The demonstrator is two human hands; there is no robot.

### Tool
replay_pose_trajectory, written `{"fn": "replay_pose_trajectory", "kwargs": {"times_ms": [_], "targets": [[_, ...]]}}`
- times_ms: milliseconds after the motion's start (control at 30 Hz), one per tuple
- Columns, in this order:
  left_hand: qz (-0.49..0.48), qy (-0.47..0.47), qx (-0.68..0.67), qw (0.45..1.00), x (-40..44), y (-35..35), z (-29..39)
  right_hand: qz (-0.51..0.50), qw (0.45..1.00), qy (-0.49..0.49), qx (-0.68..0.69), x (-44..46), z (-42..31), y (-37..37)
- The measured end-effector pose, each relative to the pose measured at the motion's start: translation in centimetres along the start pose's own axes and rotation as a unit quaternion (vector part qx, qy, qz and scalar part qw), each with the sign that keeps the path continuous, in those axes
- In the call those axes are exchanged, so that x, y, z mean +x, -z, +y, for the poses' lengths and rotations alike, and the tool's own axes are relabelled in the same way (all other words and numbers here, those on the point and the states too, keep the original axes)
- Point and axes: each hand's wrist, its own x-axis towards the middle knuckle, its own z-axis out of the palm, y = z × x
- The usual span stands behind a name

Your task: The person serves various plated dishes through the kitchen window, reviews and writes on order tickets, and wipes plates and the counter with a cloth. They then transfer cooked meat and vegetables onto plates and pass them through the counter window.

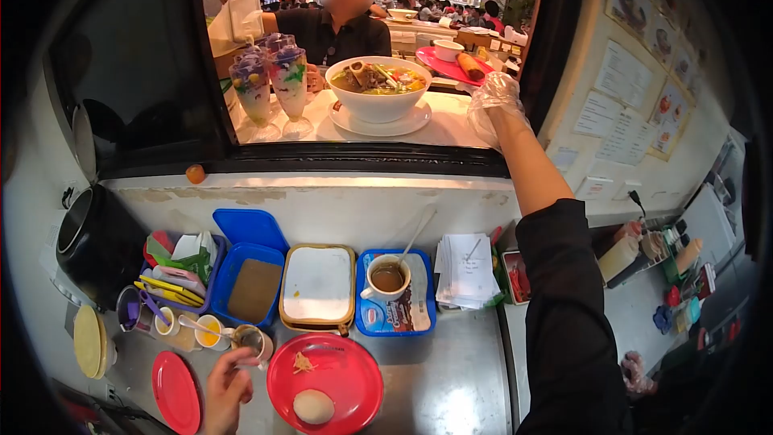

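My right hand [498,101], in a clear plastic glove, reaches through the window and grips the near right edge of a red plate [435,59]. On that plate are a small white bowl [448,50] and a brown fried roll [470,66]. My bare left hand [228,387] is low over the counter, its fingers loosely bent and apart, close to a small cup [256,341]. Whether a fingertip touches the cup is hard to tell. Right of this hand lies another red plate [354,379], bearing a pale dome of food [313,407] and a few shreds.
On the window ledge stand a large soup bowl [378,101] on a saucer and layered dessert glasses [290,89]. A person in black [346,36] is beyond it. Blue tubs [251,282], a mug [386,278] and paper slips [467,270] line the counter. Someone's gloved hand [638,372] shows at right.
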Motion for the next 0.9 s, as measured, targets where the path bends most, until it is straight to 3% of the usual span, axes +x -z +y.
{"fn": "replay_pose_trajectory", "kwargs": {"times_ms": [167,333,900], "targets": [[0.061,0.019,0.042,0.997,-1.1,2.9,-1.2,-0.058,0.965,0.03,-0.255,0.6,1.8,-3.2],[0.092,0.028,0.041,0.995,0.3,2.6,-1.7,-0.07,0.926,0.036,-0.368,0.2,3.7,-5.1],[0.089,0.028,0.023,0.995,2.2,1.4,-2.3,-0.094,0.929,-0.011,-0.357,1.0,5.9,-7.7]]}}
